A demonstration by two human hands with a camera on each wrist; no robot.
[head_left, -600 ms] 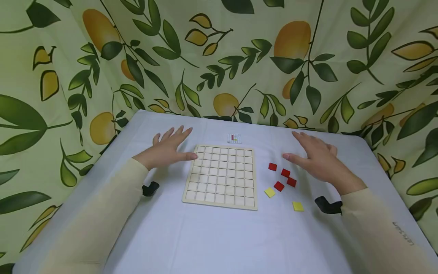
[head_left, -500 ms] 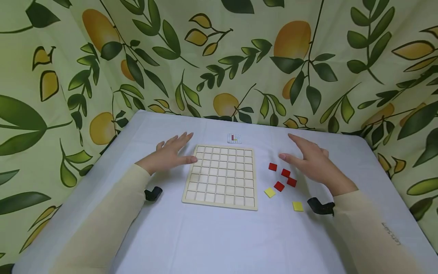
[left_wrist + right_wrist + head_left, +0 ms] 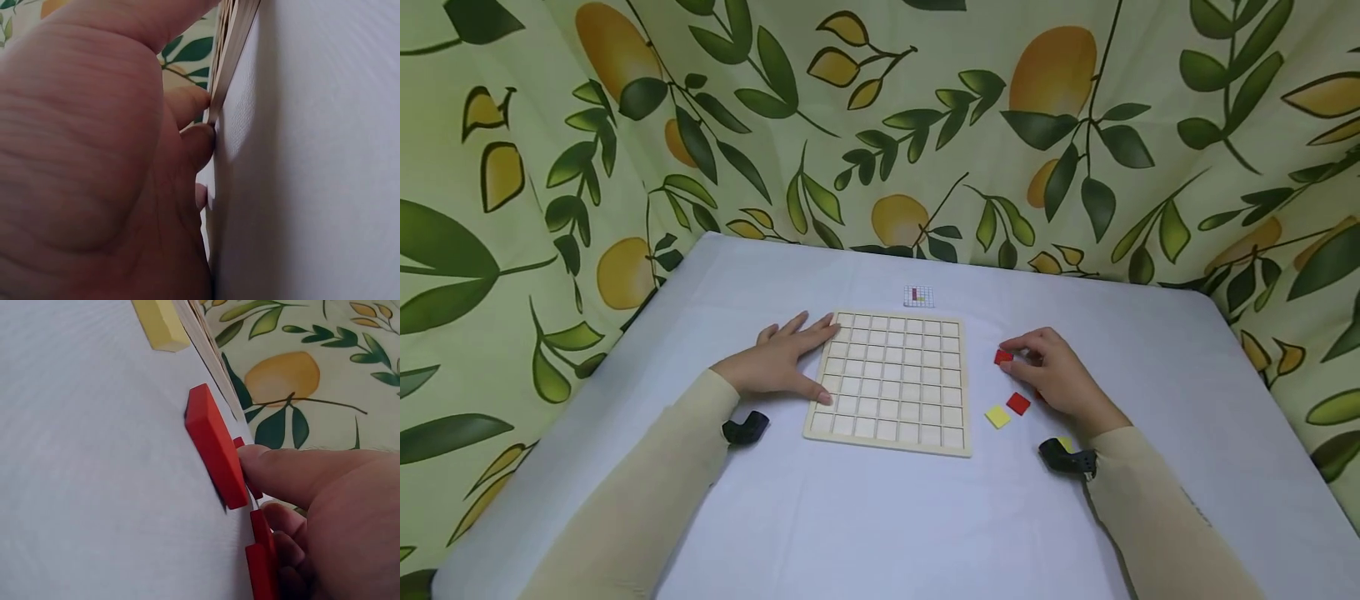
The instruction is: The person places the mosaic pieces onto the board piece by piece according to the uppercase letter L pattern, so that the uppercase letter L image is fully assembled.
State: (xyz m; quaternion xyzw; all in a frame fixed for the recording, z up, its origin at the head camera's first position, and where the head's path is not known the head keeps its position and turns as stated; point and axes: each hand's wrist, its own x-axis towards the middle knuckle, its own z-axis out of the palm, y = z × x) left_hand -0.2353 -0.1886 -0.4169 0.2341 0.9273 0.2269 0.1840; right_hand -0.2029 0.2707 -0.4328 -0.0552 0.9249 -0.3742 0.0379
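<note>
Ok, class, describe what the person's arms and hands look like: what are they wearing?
The left sleeve and right sleeve are long, plain and beige; the right bears a faint dark marking, unreadable here. Left hand and right hand are gloveless. Each wrist has a small, bent black device.

Grid board (image 3: pixel 891 383) on the bench (image 3: pixel 880 517), card (image 3: pixel 919 297) just behind it, left hand (image 3: pixel 780 360) on its left edge, tiles (image 3: pixel 1018 403) to its right, right hand (image 3: pixel 1060 379) among them, cloth (image 3: pixel 850 100) behind the bench
</note>
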